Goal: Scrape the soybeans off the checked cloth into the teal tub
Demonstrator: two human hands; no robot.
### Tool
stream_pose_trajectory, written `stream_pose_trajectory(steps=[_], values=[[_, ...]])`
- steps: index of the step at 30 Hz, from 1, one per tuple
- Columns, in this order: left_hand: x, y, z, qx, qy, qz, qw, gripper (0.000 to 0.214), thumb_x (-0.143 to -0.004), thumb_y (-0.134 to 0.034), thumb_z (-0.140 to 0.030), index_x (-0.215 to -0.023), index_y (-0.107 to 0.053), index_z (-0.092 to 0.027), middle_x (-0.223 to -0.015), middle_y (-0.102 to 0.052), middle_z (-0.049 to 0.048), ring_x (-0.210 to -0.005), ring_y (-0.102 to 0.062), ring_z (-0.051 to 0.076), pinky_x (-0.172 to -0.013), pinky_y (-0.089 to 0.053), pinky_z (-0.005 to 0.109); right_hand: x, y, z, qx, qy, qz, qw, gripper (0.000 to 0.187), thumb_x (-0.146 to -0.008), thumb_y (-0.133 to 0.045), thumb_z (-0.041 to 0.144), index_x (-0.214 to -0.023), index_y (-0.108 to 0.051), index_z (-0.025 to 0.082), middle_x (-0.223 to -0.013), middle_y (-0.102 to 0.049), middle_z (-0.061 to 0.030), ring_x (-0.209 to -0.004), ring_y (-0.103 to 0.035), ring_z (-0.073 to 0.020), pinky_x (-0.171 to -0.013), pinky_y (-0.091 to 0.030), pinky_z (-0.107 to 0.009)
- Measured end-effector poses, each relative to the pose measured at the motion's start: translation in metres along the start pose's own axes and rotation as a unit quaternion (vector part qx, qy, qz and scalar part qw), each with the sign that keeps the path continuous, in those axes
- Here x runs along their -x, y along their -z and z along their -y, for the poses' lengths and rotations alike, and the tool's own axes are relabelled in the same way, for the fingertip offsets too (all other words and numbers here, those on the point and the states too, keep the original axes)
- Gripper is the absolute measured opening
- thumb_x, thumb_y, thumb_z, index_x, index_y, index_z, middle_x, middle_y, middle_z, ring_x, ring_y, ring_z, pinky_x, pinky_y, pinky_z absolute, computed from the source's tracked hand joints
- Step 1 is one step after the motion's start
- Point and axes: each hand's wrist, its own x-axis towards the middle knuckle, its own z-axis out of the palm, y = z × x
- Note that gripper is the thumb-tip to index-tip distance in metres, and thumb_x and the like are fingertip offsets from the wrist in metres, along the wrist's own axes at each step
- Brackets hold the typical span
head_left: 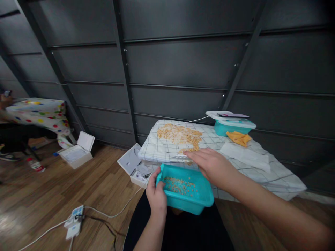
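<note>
A teal plastic tub (188, 205) rests above my lap, just below the table's front edge, with a thin scatter of yellow beans (180, 186) on its bottom. My left hand (156, 193) grips the tub's left end, thumb over the rim and fingers outside. Over the table edge, my right hand (209, 164) reaches with its fingers stretched out flat towards the tub's far side, beside some beans. Whether something thin and white lies under its fingertips I cannot make out. Behind it, a spread of yellow beans mixed with white grains (179, 134) covers part of the checked tablecloth (154, 144).
At the table's back right stands a lidded teal box (222, 129) with a phone (234, 115) on top. A yellow cloth (239, 138) and white paper (246, 156) lie nearby. An open white box (138, 176), a power strip (74, 221) and cables are on the floor. A person sits far left.
</note>
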Motion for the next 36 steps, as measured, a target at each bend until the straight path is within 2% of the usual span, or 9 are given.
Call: stream_pose_trajectory(steps=[4, 7, 11, 14, 19, 24, 29, 36], values=[[0.001, -0.002, 0.001, 0.006, 0.003, 0.001, 1.0, 0.047, -0.061, -0.051, -0.014, -0.105, -0.066, -0.02, -0.118, -0.066, 0.006, -0.114, -0.055, 0.026, -0.102, -0.036, 0.04, -0.002, 0.009, -0.03, 0.026, -0.072, -0.024, 0.997, 0.04, -0.085, -0.043, 0.007, -0.122, -0.059, 0.011, -0.112, -0.068, -0.0125, -0.097, -0.063, -0.0227, -0.088, -0.048, -0.038], [0.001, -0.004, 0.0, 0.011, 0.005, 0.0, 1.0, 0.046, -0.061, -0.052, -0.014, -0.104, -0.067, -0.02, -0.118, -0.066, 0.0058, -0.115, -0.054, 0.026, -0.103, -0.035, 0.041, -0.005, 0.01, -0.053, 0.06, -0.129, -0.014, 0.99, 0.04, -0.085, -0.042, 0.007, -0.121, -0.06, 0.009, -0.113, -0.067, -0.0135, -0.099, -0.063, -0.0243, -0.089, -0.048, -0.038], [0.0, -0.004, -0.001, 0.003, 0.001, -0.003, 1.0, 0.046, -0.06, -0.053, -0.015, -0.104, -0.067, -0.02, -0.115, -0.067, 0.0054, -0.113, -0.055, 0.027, -0.102, -0.036, 0.041, -0.009, -0.003, -0.078, 0.084, -0.174, 0.024, 0.981, 0.043, -0.084, -0.042, 0.006, -0.124, -0.058, 0.01, -0.114, -0.067, -0.0137, -0.099, -0.063, -0.0251, -0.087, -0.048, -0.037], [0.0, -0.005, -0.003, -0.014, -0.004, -0.01, 1.0, 0.046, -0.06, -0.052, -0.014, -0.103, -0.068, -0.02, -0.114, -0.068, 0.005, -0.112, -0.056, 0.026, -0.101, -0.037, 0.04, -0.014, -0.017, -0.086, 0.065, -0.163, 0.052, 0.983, 0.042, -0.085, -0.042, 0.007, -0.124, -0.058, 0.011, -0.117, -0.066, -0.0129, -0.103, -0.062, -0.0233, -0.091, -0.046, -0.036], [0.001, -0.005, -0.002, -0.014, -0.009, -0.004, 1.0, 0.047, -0.062, -0.051, -0.013, -0.105, -0.067, -0.021, -0.115, -0.067, 0.0046, -0.113, -0.056, 0.026, -0.101, -0.037, 0.041, -0.026, -0.034, -0.082, 0.052, -0.141, 0.066, 0.986, 0.044, -0.084, -0.043, 0.006, -0.125, -0.057, 0.012, -0.122, -0.063, -0.012, -0.108, -0.059, -0.0213, -0.095, -0.043, -0.035], [0.002, -0.005, 0.004, 0.009, -0.017, -0.012, 1.0, 0.045, -0.062, -0.052, -0.012, -0.103, -0.068, -0.021, -0.118, -0.066, 0.0048, -0.116, -0.054, 0.025, -0.104, -0.035, 0.041, -0.03, -0.039, -0.073, 0.043, -0.126, 0.083, 0.988, 0.043, -0.084, -0.044, 0.005, -0.123, -0.059, 0.013, -0.117, -0.066, -0.0111, -0.107, -0.06, -0.0206, -0.093, -0.044, -0.034], [0.002, -0.005, 0.004, 0.023, -0.004, -0.023, 0.999, 0.044, -0.06, -0.053, -0.012, -0.1, -0.069, -0.02, -0.117, -0.067, 0.0058, -0.116, -0.055, 0.026, -0.105, -0.035, 0.042, -0.028, -0.037, -0.064, 0.047, -0.112, 0.108, 0.987, 0.045, -0.083, -0.042, 0.003, -0.124, -0.058, 0.013, -0.115, -0.066, -0.0125, -0.105, -0.06, -0.0212, -0.092, -0.044, -0.035], [0.002, -0.007, 0.002, 0.02, 0.005, -0.023, 1.0, 0.047, -0.059, -0.052, -0.012, -0.102, -0.069, -0.021, -0.116, -0.068, 0.0048, -0.115, -0.056, 0.026, -0.104, -0.036, 0.041, -0.026, -0.025, -0.042, 0.05, -0.083, 0.111, 0.989, 0.049, -0.083, -0.041, 0.003, -0.128, -0.054, 0.013, -0.116, -0.066, -0.0123, -0.104, -0.06, -0.0211, -0.091, -0.044, -0.035]])
